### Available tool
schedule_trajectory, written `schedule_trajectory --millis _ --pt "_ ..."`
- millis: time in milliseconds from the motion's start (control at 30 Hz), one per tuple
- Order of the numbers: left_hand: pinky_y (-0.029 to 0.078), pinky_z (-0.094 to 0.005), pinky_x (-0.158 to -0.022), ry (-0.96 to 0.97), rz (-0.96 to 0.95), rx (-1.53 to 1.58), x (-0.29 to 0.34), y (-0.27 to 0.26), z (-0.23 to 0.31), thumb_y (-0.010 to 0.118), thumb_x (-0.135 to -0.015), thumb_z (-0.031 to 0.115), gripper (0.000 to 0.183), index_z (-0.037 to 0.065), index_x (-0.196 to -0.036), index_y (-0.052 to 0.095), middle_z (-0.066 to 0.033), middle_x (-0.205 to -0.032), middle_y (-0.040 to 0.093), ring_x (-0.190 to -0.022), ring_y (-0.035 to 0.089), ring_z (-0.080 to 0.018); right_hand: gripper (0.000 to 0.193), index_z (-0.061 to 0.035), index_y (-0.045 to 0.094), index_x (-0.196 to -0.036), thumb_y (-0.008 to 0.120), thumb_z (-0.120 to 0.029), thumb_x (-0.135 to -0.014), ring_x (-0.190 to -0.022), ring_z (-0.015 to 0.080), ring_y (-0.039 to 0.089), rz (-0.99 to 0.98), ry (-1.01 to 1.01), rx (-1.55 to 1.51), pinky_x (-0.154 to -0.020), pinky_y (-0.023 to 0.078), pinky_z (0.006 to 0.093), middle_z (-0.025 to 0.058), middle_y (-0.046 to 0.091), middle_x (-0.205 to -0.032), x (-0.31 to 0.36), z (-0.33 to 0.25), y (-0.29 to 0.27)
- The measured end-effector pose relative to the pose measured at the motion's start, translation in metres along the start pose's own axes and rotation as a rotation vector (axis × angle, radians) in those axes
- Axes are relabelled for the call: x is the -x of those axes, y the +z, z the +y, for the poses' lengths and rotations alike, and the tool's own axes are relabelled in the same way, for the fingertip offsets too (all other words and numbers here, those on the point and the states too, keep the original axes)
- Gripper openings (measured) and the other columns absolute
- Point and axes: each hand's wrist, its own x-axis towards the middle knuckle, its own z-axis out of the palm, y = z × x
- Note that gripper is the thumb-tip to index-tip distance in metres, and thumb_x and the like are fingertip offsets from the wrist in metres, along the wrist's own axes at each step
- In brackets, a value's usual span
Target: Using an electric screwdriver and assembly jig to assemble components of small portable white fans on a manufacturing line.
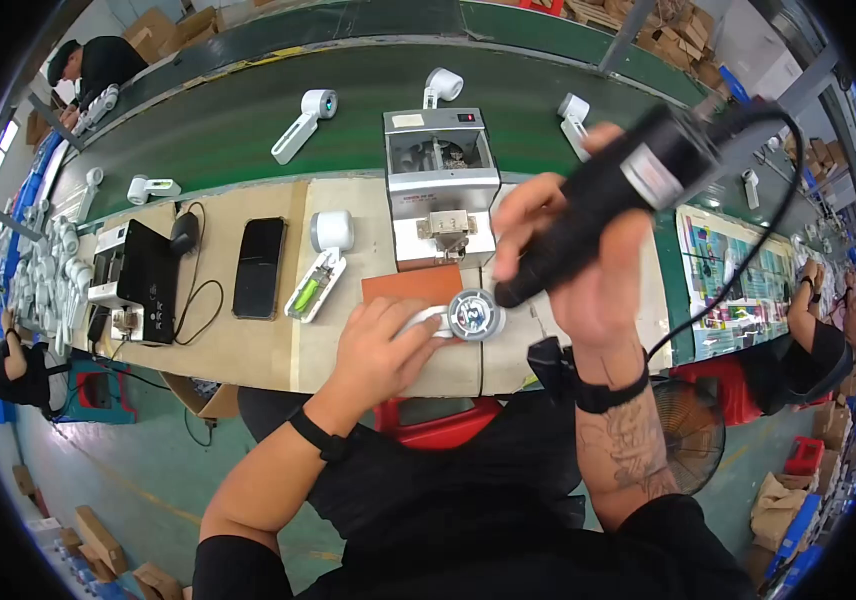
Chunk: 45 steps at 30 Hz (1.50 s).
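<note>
My left hand (380,345) is closed on the handle of a white handheld device with a round head (474,315), pressing it to the bench mat. The head faces up, and its inner parts show. My right hand (588,260) wraps round a black electric screwdriver (618,190), held tilted above the bench with its cable off to the right. The narrow end of the screwdriver is close to the round head's right side; whether they touch I cannot tell. Left of my left hand lies a similar white device (323,265) with its handle open, showing a green battery.
A silver screw feeder (440,175) stands at the bench's back, with an orange pad (413,287) before it. Leftward are a phone (259,268) and a black box (138,280). A green conveyor (378,140) carries several white devices. Other people sit at both sides.
</note>
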Motion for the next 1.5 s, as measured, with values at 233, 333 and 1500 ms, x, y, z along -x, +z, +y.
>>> schedule_trajectory --millis 233,333,1500 --pt "0.049 -0.0428 -0.083 -0.133 0.091 0.007 -0.010 0.000 0.001 0.087 -0.082 0.014 0.042 0.016 -0.123 0.080 -0.0054 -0.116 0.070 -0.101 0.064 -0.0280 0.091 -0.0075 0.050 -0.120 0.054 -0.094 -0.089 -0.060 0.0146 0.053 0.064 -0.033 0.114 -0.063 0.050 0.0346 0.0042 0.053 -0.072 -0.031 0.056 0.017" --pt "0.048 -0.0428 -0.082 -0.157 -0.008 -0.070 -0.014 0.002 0.005 0.085 -0.083 0.016 0.044 0.019 -0.127 0.080 -0.0049 -0.112 0.067 -0.101 0.062 -0.0274 0.094 -0.0062 0.050 -0.119 0.060 -0.093 -0.086 -0.060 0.0155 0.055 0.123 -0.080 0.162 -0.061 0.050 0.0340 0.0051 0.054 -0.071 -0.027 0.081 0.026" --pt "0.050 -0.0432 -0.087 -0.117 -0.139 -0.062 -0.016 0.016 0.011 0.094 -0.073 0.032 0.060 0.007 -0.124 0.074 -0.0062 -0.112 0.068 -0.099 0.064 -0.0301 0.101 -0.0041 0.049 -0.130 0.046 -0.097 -0.090 -0.063 0.0184 0.058 0.203 0.004 0.230 -0.065 0.052 0.0378 0.0070 0.058 -0.074 0.006 0.043 -0.005"
